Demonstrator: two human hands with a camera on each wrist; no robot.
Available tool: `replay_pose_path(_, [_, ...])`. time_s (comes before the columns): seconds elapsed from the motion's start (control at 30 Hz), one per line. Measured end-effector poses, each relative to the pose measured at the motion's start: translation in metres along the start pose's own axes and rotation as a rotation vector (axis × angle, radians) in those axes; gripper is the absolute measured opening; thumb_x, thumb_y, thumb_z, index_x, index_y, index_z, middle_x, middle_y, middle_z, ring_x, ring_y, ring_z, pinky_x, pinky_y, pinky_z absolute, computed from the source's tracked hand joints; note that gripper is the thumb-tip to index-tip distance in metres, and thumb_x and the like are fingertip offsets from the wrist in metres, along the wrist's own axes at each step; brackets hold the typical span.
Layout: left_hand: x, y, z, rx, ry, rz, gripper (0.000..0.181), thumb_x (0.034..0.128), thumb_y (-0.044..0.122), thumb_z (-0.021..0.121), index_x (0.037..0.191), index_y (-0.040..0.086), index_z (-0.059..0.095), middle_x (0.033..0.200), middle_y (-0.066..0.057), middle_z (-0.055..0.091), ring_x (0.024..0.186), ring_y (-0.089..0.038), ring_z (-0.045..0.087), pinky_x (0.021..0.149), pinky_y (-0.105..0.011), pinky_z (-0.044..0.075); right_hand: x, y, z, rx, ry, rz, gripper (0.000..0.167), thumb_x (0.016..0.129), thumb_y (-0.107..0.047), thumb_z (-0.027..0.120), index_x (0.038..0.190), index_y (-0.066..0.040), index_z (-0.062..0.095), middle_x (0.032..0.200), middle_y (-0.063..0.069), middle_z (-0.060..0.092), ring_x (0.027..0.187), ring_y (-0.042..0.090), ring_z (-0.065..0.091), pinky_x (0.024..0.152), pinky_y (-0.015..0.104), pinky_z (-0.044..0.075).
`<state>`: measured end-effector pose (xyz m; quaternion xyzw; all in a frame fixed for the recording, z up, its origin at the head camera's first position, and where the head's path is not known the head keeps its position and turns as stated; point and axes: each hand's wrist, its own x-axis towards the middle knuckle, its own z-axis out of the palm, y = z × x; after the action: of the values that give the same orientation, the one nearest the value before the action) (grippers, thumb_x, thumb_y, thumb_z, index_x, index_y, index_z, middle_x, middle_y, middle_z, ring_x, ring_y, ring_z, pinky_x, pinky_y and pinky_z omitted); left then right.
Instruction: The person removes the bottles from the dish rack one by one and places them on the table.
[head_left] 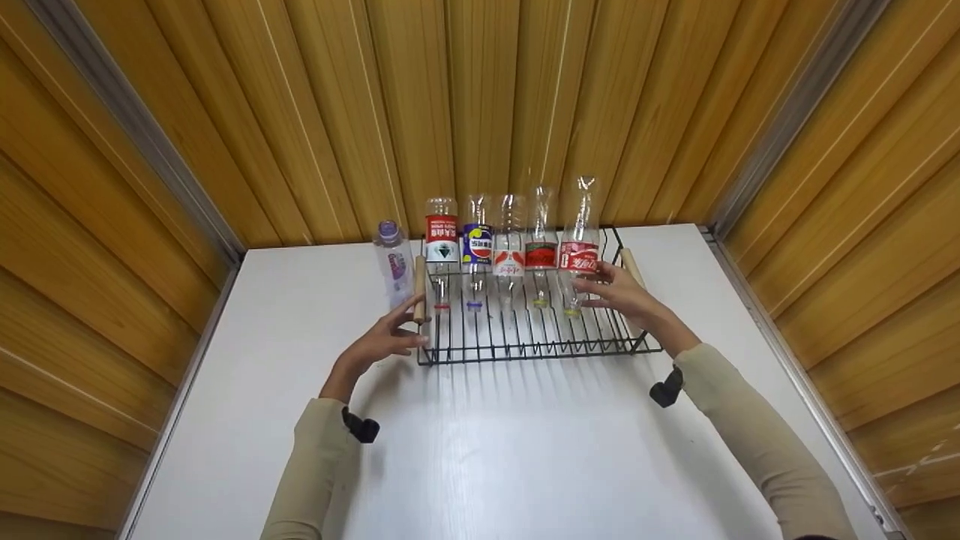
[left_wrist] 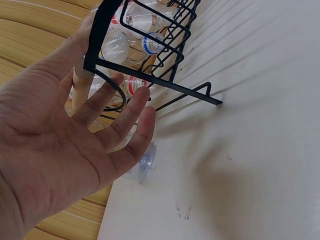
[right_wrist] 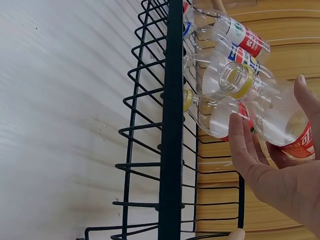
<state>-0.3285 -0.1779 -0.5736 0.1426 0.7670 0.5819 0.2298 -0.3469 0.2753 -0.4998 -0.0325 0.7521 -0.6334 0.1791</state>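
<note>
A black wire rack [head_left: 525, 358] holds several clear, empty bottles neck-down in a row. Around the rightmost red-labelled bottle [head_left: 579, 256], my right hand [head_left: 630, 296] has its thumb and fingers; in the right wrist view, the hand [right_wrist: 285, 180] holds this bottle [right_wrist: 272, 107] with its yellow-ringed neck facing the camera. My left hand [head_left: 379, 346] is at the rack's left wooden handle [head_left: 420, 289]. Seen from the left wrist, that hand [left_wrist: 60, 140] has its fingers spread and loosely bent beside the handle [left_wrist: 81, 87]; whether they touch the rack cannot be told.
Left of the rack stands a clear bottle with a purple top [head_left: 394, 262]. A second wooden handle [head_left: 632, 266] is on the rack's right side. The white table [head_left: 480, 450] meets yellow wood-look panels [head_left: 480, 97] behind the rack.
</note>
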Motion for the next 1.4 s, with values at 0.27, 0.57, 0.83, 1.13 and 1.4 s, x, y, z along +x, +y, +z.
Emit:
replay_pose_path(0.27, [-0.001,-0.001,-0.001,0.005,-0.006,0.024,0.085,0.0986,0.012,0.067,0.165,0.026,0.016,0.16,-0.023,0.038,0.137,-0.046,0.052,0.105,-0.062,0.049,0.0,0.007,0.007,0.007,0.011,-0.082,0.074,0.101,-0.022,0.065,0.157,0.004,0.024,0.15,0.027,0.044,0.107,0.009,0.067,0.097,0.029,0.058])
replay_pose_path(0.57, [-0.001,0.002,-0.002,0.008,0.003,0.009,0.09,0.0948,0.023,0.075,0.165,0.028,0.018,0.16,-0.022,0.038,0.135,-0.045,0.053,0.101,-0.057,0.053,-0.008,0.008,0.008,0.013,0.011,-0.117,0.071,0.101,-0.022,0.066,0.158,-0.003,0.028,0.129,0.001,0.06,0.111,0.011,0.066,0.093,0.026,0.057])
replay_pose_path(0.83, [0.001,0.001,-0.002,-0.019,-0.007,0.007,0.088,0.0955,0.021,0.074,0.164,0.032,0.02,0.161,-0.023,0.036,0.134,-0.044,0.054,0.105,-0.062,0.049,-0.009,0.01,0.01,0.125,0.021,-0.149,0.068,0.1,-0.016,0.066,0.153,-0.002,0.026,0.117,-0.009,0.065,0.102,0.007,0.069,0.089,0.024,0.057])
replay_pose_path(1.13, [0.002,0.001,-0.002,-0.011,-0.006,0.028,0.086,0.0971,0.017,0.071,0.165,0.029,0.019,0.159,-0.025,0.038,0.131,-0.041,0.056,0.103,-0.064,0.049,-0.01,0.014,0.011,0.12,0.036,-0.157,0.06,0.098,-0.014,0.069,0.149,-0.007,0.038,0.117,-0.003,0.067,0.1,0.01,0.07,0.085,0.025,0.058])
replay_pose_path(1.4, [0.001,0.0,-0.002,-0.005,0.0,0.009,0.089,0.0949,0.023,0.074,0.164,0.033,0.019,0.16,-0.022,0.038,0.132,-0.039,0.056,0.103,-0.06,0.051,-0.011,0.018,0.011,0.1,0.023,-0.162,0.055,0.097,-0.017,0.071,0.144,-0.008,0.044,0.119,-0.005,0.066,0.104,0.012,0.069,0.088,0.029,0.06])
